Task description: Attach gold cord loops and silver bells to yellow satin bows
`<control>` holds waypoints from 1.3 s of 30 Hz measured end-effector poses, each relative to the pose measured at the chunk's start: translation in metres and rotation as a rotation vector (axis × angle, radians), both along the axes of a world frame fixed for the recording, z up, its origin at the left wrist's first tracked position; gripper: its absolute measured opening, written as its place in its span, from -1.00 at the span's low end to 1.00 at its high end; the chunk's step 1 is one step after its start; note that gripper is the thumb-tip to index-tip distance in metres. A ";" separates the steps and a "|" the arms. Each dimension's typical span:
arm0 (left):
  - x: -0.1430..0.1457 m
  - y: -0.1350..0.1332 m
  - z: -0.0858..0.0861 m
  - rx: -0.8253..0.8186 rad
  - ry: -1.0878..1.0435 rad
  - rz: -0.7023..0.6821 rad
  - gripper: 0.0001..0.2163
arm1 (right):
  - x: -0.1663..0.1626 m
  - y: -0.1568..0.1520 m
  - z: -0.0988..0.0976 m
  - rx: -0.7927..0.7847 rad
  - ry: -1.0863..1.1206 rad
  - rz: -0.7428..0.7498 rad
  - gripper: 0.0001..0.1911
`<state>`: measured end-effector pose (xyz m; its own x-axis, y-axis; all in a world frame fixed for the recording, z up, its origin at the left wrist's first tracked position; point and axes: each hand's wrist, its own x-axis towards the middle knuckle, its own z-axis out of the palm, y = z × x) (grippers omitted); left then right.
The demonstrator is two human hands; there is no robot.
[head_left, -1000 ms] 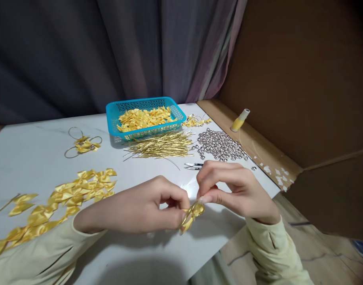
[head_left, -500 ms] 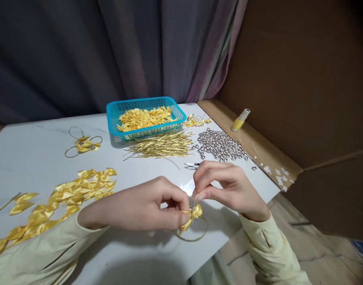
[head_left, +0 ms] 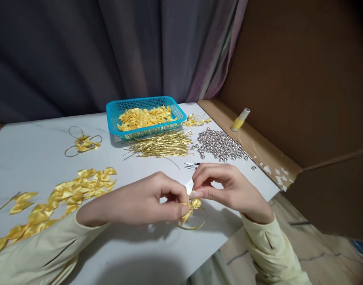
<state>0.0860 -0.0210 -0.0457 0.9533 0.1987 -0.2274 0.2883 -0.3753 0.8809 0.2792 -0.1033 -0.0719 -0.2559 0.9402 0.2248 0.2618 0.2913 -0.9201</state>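
The left hand, its thumb and forefinger pressed together and the other fingers curled in, grips a yellow satin bow just above the desk. A small silver bead shows on the bow, and a gold wire ring curves beneath it at six o'clock. The right hand comes in from two o'clock, thumb and forefinger closed together at the bow's upper edge; whether a fine strand lies between those fingertips cannot be told.

Around the held bow, thread snips lie at twelve o'clock, partly hidden by the right hand. A heap of silver heart-shaped beads spreads at one o'clock, with a yellow-and-white cone farther out that way. At eleven o'clock are a bundle of gold wires and, just behind it, a blue plastic basket holding more yellow pieces. Loose yellow bows stretch out at nine o'clock; ringed bows sit at ten.
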 end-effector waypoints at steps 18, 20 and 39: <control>0.001 0.002 0.000 -0.005 -0.013 0.095 -0.83 | -0.008 -0.029 0.010 0.337 -0.193 -0.286 -0.85; 0.002 0.002 0.001 -0.013 -0.011 0.121 -0.81 | -0.007 -0.034 0.011 0.331 -0.183 -0.283 -0.87; -0.003 -0.001 -0.006 0.147 -0.085 0.077 -0.86 | -0.001 -0.011 0.018 0.144 -0.323 -0.023 -0.76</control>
<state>0.0826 -0.0222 -0.0515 0.9484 0.2975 -0.1100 0.2485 -0.4816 0.8404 0.2784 -0.1148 -0.0542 -0.3144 0.9111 0.2665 0.5409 0.4026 -0.7385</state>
